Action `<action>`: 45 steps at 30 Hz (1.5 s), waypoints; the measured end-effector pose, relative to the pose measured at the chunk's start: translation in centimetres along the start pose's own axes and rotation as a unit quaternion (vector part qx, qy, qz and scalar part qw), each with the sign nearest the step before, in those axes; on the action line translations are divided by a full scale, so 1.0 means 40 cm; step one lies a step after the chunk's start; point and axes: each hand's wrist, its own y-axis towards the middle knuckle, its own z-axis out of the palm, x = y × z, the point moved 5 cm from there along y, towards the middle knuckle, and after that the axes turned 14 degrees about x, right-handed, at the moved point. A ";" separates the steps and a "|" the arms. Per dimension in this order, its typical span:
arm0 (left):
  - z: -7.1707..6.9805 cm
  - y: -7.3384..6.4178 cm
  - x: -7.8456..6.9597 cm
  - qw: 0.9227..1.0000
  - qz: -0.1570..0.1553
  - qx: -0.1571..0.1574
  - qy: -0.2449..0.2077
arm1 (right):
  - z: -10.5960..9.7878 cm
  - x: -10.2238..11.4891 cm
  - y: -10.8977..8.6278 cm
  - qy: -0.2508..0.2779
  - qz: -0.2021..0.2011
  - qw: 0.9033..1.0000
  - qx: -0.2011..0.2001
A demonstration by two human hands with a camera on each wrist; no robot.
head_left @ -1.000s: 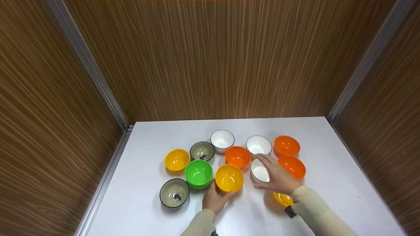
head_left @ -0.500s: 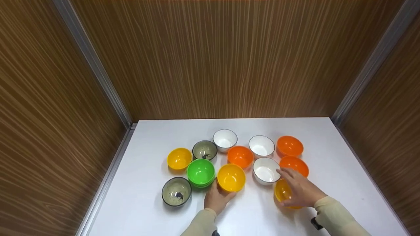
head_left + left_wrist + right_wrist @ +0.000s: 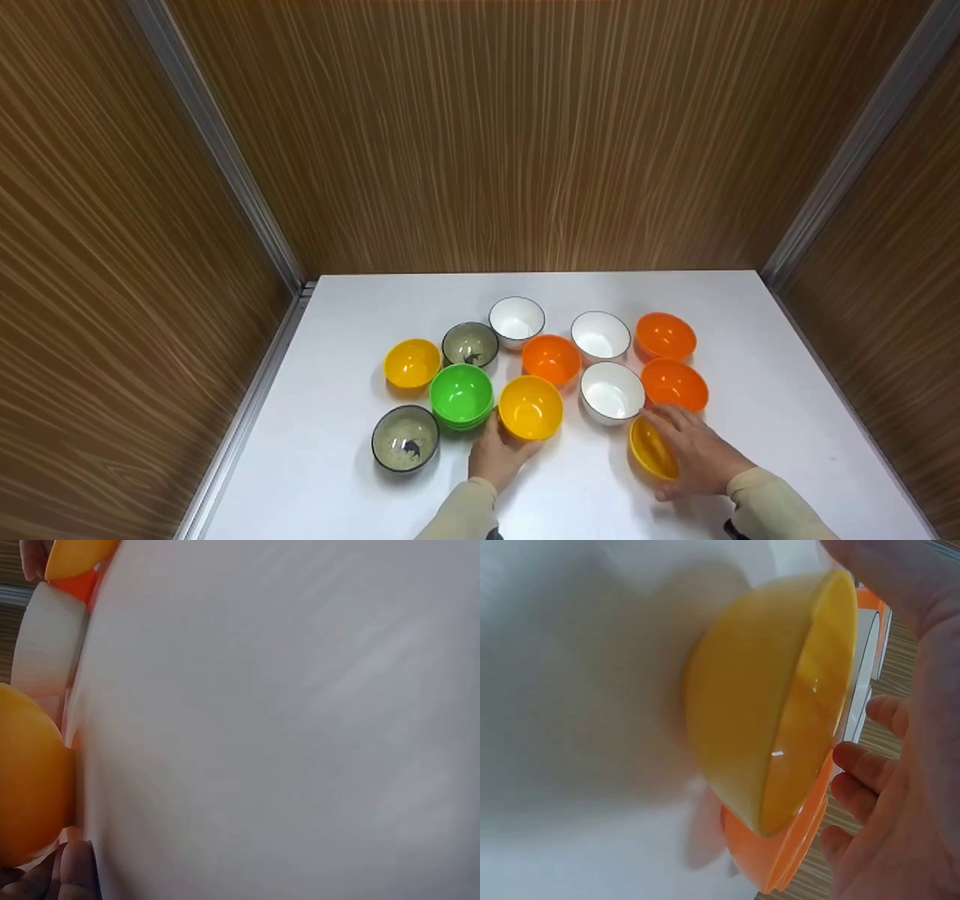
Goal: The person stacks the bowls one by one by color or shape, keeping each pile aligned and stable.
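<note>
In the head view my left hand (image 3: 499, 457) holds a yellow bowl (image 3: 530, 409) by its near left side, thumb along the front and fingers at the left. Its orange-yellow outside (image 3: 30, 776) shows in the left wrist view, fingertips low beside the base. My right hand (image 3: 701, 454) hovers over the right side of another yellow bowl (image 3: 651, 450), partly hiding it. The right wrist view shows this bowl (image 3: 757, 697) with its base on the table, the spread fingers (image 3: 866, 765) beyond its rim and the thumb near its upper edge.
Two stacked green bowls (image 3: 461, 394) stand left of the held bowl, with grey bowls (image 3: 405, 439), a third yellow bowl (image 3: 412, 364), white bowls (image 3: 612, 391) and orange bowls (image 3: 675, 384) around on the white table (image 3: 337, 315). Wood-patterned walls (image 3: 525, 135) enclose it.
My right hand has moved right and toward me, from the near white bowl to the right-hand yellow bowl. My left hand stays at its yellow bowl. The head view has shifted slightly.
</note>
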 end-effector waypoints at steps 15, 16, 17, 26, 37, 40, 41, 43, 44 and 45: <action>0.003 -0.002 0.000 1.000 -0.010 0.003 -0.002 | 0.009 -0.009 0.003 0.004 0.040 0.999 0.023; 0.003 -0.001 0.001 1.000 -0.011 0.003 -0.002 | 0.009 -0.010 0.004 0.002 0.038 0.999 0.023; 0.004 -0.001 0.001 1.000 -0.011 0.003 -0.002 | 0.009 -0.011 0.005 0.000 0.036 0.999 0.022; 0.003 -0.002 0.002 1.000 -0.004 0.002 0.006 | 0.007 -0.011 0.006 -0.011 0.021 1.000 -0.013; 0.007 -0.002 0.008 1.000 -0.008 0.004 0.004 | 0.005 0.004 0.012 0.002 0.023 0.999 -0.022; 0.006 -0.003 0.008 1.000 -0.005 0.003 0.007 | -0.005 0.017 0.012 0.001 0.019 0.999 -0.028; 0.006 -0.004 0.008 1.000 -0.002 0.001 0.010 | -0.010 0.022 0.012 0.001 0.016 0.999 -0.032; 0.005 -0.003 0.008 1.000 -0.003 0.000 0.014 | -0.021 0.035 0.013 -0.002 0.007 0.999 -0.042; 0.004 -0.002 0.007 1.000 -0.003 0.000 0.014 | -0.027 0.042 0.013 -0.003 0.002 0.999 -0.048; 0.004 -0.002 0.007 1.000 -0.002 0.000 0.013 | -0.033 0.049 0.015 -0.004 -0.002 0.999 -0.054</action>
